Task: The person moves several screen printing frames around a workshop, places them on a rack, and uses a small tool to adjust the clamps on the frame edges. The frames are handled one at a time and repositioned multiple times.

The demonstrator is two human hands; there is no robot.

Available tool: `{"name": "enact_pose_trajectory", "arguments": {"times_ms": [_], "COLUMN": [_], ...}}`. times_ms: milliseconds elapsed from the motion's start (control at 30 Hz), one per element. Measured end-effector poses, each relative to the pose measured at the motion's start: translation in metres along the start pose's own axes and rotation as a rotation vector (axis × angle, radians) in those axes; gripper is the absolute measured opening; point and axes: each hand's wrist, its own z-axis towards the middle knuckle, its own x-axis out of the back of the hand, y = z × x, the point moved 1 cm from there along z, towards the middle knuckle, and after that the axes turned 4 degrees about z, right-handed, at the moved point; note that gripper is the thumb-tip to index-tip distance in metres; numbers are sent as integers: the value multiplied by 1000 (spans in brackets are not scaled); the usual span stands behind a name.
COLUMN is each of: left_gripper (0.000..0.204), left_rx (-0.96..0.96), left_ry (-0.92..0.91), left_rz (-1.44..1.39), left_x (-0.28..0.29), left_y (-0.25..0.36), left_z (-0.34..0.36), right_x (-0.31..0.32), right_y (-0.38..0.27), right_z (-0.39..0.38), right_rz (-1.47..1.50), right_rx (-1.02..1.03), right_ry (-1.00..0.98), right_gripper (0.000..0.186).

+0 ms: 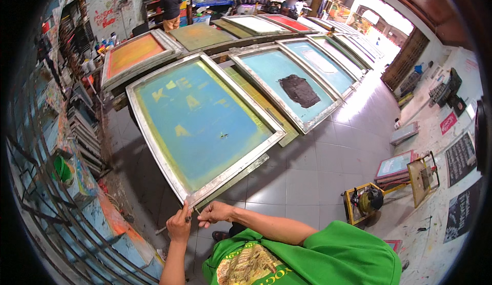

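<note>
A blue mesh screen in a pale metal frame (201,121) lies tilted on a board in front of me. My left hand (179,223) is at its near corner, fingers raised and curled against the frame and a small dark fitting (188,218). Just right of it, below the frame edge, my right hand (215,214) pinches a thin metal piece (198,212), too small to name surely. A metal bar end (160,230) shows left of my left hand.
More framed screens (284,85) stand in rows behind. A person in dark top (170,5) stands at the back left. A barred rack (36,182) runs along the left; yellow metal frames (359,198) sit at the right. A grey tiled floor (318,172) lies between.
</note>
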Motion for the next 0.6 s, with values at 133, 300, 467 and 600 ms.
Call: {"name": "enact_pose_trajectory", "arguments": {"times_ms": [133, 300, 467, 600], "left_gripper": [47, 47, 48, 48], "left_rx": [-3, 10, 31, 32], "left_ry": [-45, -37, -40, -45], "left_rz": [-29, -30, -89, -57], "left_x": [4, 2, 6, 5], "left_y": [3, 0, 3, 5], "left_z": [4, 1, 5, 6], "right_x": [-9, -19, -6, -3], "right_y": [4, -1, 4, 1], "right_z": [2, -8, -7, 3], "right_rz": [-118, -130, 9, -196], "right_rx": [28, 70, 60, -25], "right_ry": [201, 157, 53, 128], "right_gripper": [32, 46, 39, 34]}}
